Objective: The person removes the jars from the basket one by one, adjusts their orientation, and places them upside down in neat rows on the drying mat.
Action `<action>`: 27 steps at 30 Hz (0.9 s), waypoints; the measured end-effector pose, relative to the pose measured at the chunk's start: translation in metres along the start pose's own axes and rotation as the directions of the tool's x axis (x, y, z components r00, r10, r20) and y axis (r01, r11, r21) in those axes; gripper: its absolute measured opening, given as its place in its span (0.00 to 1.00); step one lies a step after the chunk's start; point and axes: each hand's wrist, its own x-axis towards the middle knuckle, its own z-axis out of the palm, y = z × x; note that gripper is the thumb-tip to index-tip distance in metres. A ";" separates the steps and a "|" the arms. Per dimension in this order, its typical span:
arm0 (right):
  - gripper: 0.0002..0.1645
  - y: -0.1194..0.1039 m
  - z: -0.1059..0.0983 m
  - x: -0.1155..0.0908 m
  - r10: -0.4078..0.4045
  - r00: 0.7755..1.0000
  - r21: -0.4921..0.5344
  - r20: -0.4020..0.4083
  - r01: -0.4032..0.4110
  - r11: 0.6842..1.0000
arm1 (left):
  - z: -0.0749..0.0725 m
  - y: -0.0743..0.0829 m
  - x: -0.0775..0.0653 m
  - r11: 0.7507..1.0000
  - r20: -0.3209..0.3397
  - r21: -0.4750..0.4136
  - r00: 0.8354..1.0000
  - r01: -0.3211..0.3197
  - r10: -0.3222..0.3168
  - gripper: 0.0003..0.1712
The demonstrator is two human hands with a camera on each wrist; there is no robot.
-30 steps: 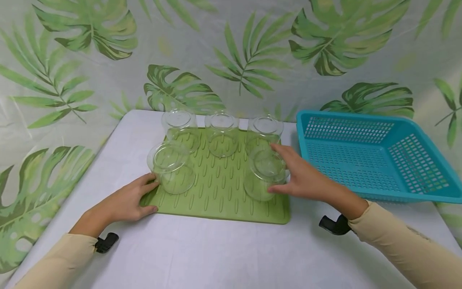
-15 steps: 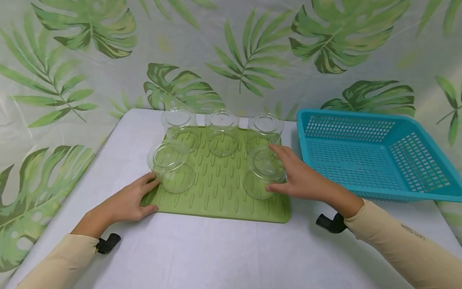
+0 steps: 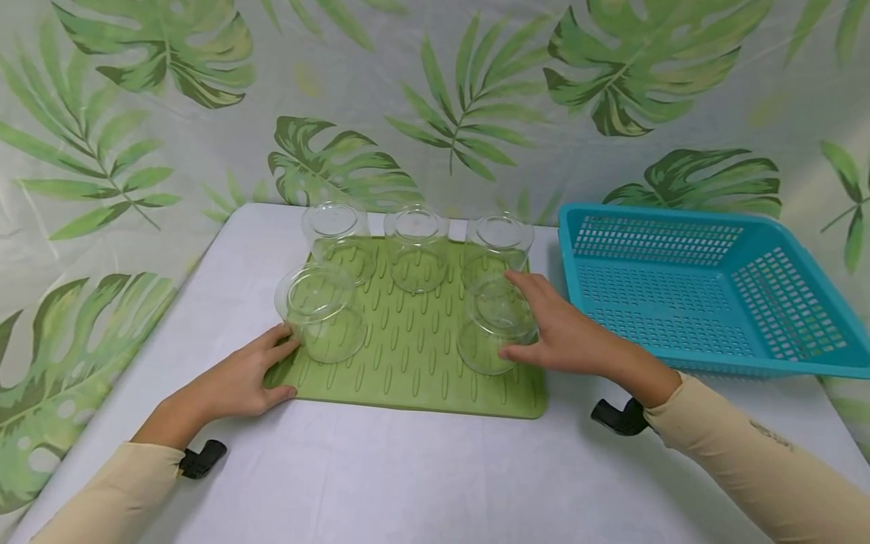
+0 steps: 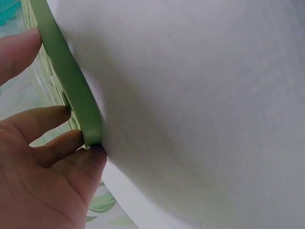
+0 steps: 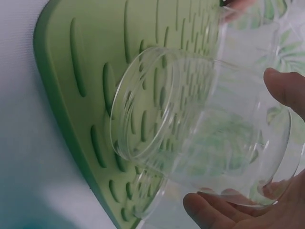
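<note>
A green ridged drying mat (image 3: 408, 378) carries several clear, round containers. My left hand (image 3: 245, 378) touches the mat's front left corner, beside the front left clear container (image 3: 333, 336); in the left wrist view its fingertips (image 4: 59, 114) meet the mat's thick edge. My right hand (image 3: 567, 332) holds the front right clear container (image 5: 214, 129), with the thumb on one side and the fingers on the other. That container stands on the mat. Three more clear containers line the back: left (image 3: 343, 249), middle (image 3: 417, 257) and right (image 3: 499, 242).
A turquoise perforated basket (image 3: 662, 359) stands right of the mat on the white-covered table (image 3: 421, 483). Behind the table hangs a leaf-patterned curtain (image 3: 476, 91). A black wrist mount (image 3: 618, 417) sits below my right wrist.
The front right container and my right hand have shifted very slightly left. My left hand stays at the mat's corner.
</note>
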 end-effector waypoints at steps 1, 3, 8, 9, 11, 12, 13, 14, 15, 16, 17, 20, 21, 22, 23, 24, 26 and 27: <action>0.64 0.000 0.000 0.001 0.000 1.000 -0.001 -0.003 0.000 1.000 | 0.000 0.000 0.000 1.000 -0.002 0.000 1.000 -0.002 0.002 0.42; 0.64 0.000 0.000 0.001 -0.001 1.000 0.000 -0.010 0.001 1.000 | 0.000 -0.001 0.001 1.000 -0.004 -0.001 1.000 -0.003 0.003 0.42; 0.71 -0.001 0.003 -0.008 -0.005 0.999 -0.049 -0.052 0.003 0.999 | 0.004 -0.002 0.000 1.000 0.000 -0.007 1.000 0.000 0.000 0.42; 0.72 -0.001 0.004 -0.012 -0.015 0.997 -0.064 -0.073 0.011 0.998 | 0.005 -0.002 -0.001 1.000 0.000 -0.008 1.000 0.002 -0.002 0.42; 0.71 -0.001 0.005 -0.023 -0.061 0.989 -0.085 -0.132 0.050 0.995 | 0.007 -0.002 -0.003 1.000 -0.011 0.000 1.000 0.000 0.000 0.42; 0.69 -0.001 0.006 -0.031 -0.087 0.982 -0.091 -0.169 0.072 0.993 | 0.007 -0.002 -0.004 1.000 -0.017 0.001 1.000 -0.002 0.002 0.42; 0.66 -0.001 0.006 -0.038 -0.121 0.970 -0.095 -0.209 0.103 0.990 | 0.007 -0.002 -0.005 1.000 -0.021 0.001 1.000 -0.004 0.004 0.42; 0.62 0.001 0.006 -0.045 -0.157 0.955 -0.109 -0.251 0.134 0.985 | 0.007 -0.001 -0.006 1.000 -0.028 0.001 1.000 -0.009 0.009 0.42; 0.57 0.003 0.006 -0.052 -0.193 0.937 -0.125 -0.293 0.162 0.979 | 0.007 -0.001 -0.006 1.000 -0.028 -0.003 1.000 -0.007 0.007 0.42; 0.52 0.005 0.005 -0.059 -0.236 0.911 -0.142 -0.338 0.198 0.970 | 0.007 0.000 -0.007 1.000 -0.030 -0.002 1.000 -0.011 0.010 0.42; 0.47 0.008 0.005 -0.065 -0.276 0.883 -0.162 -0.380 0.230 0.959 | 0.007 0.001 -0.008 1.000 -0.028 -0.001 1.000 -0.008 0.008 0.41; 0.41 0.017 0.004 -0.082 -0.364 0.790 -0.233 -0.493 0.283 0.930 | 0.006 0.003 -0.012 1.000 -0.008 -0.012 1.000 0.008 -0.008 0.41; 0.40 0.019 0.004 -0.087 -0.381 0.765 -0.245 -0.520 0.294 0.924 | 0.005 0.003 -0.012 1.000 -0.005 -0.013 1.000 0.011 -0.012 0.41; 0.38 0.022 0.004 -0.091 -0.392 0.745 -0.252 -0.540 0.301 0.920 | 0.005 0.004 -0.013 1.000 -0.006 -0.012 1.000 0.014 -0.014 0.41; 0.37 0.024 0.004 -0.094 -0.393 0.734 -0.257 -0.554 0.299 0.919 | 0.004 0.004 -0.014 1.000 -0.009 -0.013 1.000 0.016 -0.016 0.41; 0.36 0.026 0.005 -0.097 -0.390 0.728 -0.257 -0.563 0.294 0.921 | 0.003 0.004 -0.014 1.000 -0.014 -0.013 1.000 0.012 -0.012 0.41; 0.35 0.029 0.006 -0.099 -0.381 0.728 -0.256 -0.570 0.284 0.924 | 0.003 0.004 -0.015 1.000 -0.020 -0.010 1.000 0.012 -0.012 0.41; 0.35 0.029 0.006 -0.100 -0.377 0.730 -0.254 -0.569 0.281 0.926 | 0.003 0.003 -0.015 1.000 -0.024 -0.009 1.000 0.011 -0.011 0.41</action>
